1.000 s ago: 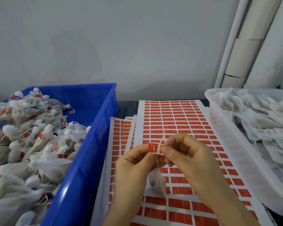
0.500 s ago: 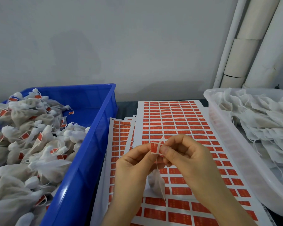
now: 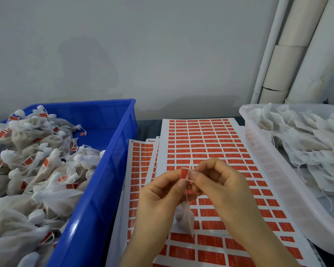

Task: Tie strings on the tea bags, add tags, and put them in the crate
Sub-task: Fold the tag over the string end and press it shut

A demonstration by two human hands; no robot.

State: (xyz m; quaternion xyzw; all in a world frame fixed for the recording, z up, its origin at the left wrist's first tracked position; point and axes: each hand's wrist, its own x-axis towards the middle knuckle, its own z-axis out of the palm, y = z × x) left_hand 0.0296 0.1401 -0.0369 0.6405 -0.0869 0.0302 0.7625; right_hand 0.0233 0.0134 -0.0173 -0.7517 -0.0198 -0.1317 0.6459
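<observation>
Both hands meet over the sticker sheets (image 3: pixel 201 139): left hand (image 3: pixel 158 197) and right hand (image 3: pixel 222 187) pinch one red tag (image 3: pixel 184 173) onto the string (image 3: pixel 187 195). Tea bag (image 3: pixel 184 216) dangles below them. Blue crate (image 3: pixel 96 170) left, white tray (image 3: pixel 262 151) right.

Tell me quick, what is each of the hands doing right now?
Left hand: closed, pinching the red tag.
Right hand: closed, pinching the string beside that tag.
</observation>
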